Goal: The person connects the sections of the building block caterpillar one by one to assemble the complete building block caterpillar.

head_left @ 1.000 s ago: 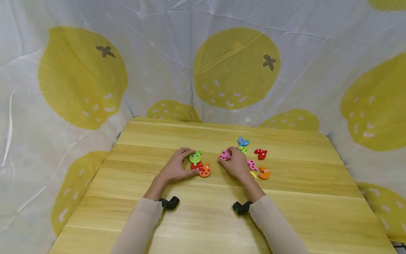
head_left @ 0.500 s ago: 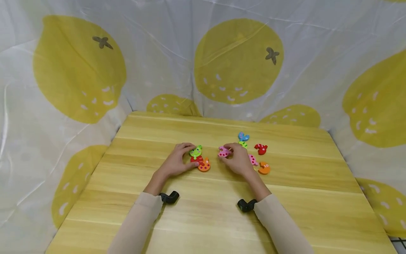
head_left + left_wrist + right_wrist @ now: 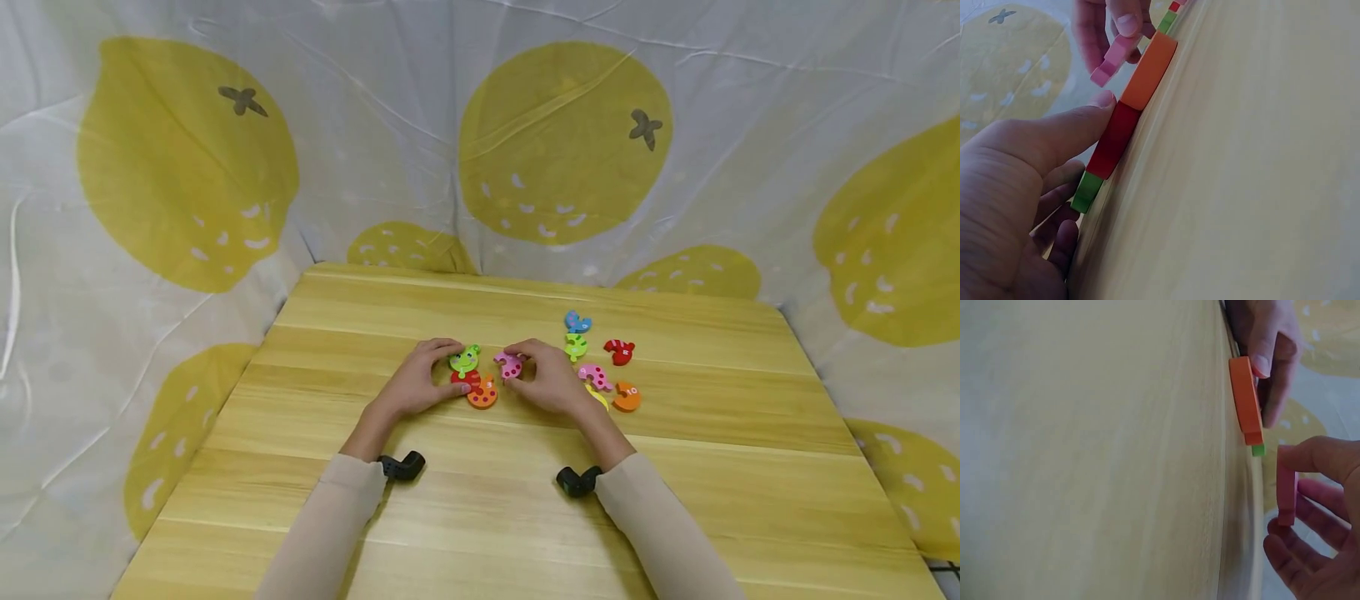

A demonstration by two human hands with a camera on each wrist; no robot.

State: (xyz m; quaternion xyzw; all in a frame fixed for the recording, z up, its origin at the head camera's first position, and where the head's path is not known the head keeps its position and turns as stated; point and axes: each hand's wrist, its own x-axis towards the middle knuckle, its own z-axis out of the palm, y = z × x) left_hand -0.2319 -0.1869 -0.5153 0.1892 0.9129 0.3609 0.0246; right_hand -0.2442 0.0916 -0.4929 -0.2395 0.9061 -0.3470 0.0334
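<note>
A green smiling caterpillar head (image 3: pixel 465 360) lies joined to a red puzzle piece (image 3: pixel 462 379), and an orange dotted piece (image 3: pixel 483 394) follows it. My left hand (image 3: pixel 408 383) holds this row from the left, thumb against the red piece and fingers around the head. Just to the right, my right hand (image 3: pixel 551 379) pinches a pink puzzle piece (image 3: pixel 511 367) with red dots between thumb and fingers. In the right wrist view the pink piece (image 3: pixel 1285 487) is lifted off the table, apart from the orange piece (image 3: pixel 1246 397).
Right of my right hand lie loose puzzle pieces: blue (image 3: pixel 577 322), green (image 3: pixel 576 346), red (image 3: pixel 620 352), pink (image 3: pixel 596 377), orange (image 3: pixel 627 397) and a partly hidden yellow one (image 3: pixel 598 396). A lemon-print cloth (image 3: pixel 375 125) hangs behind the wooden table (image 3: pixel 480 517).
My right hand has carried the pink piece leftward, nearer the joined row, and the piece has turned. My left hand stays at the row. The head view has tilted slightly down.
</note>
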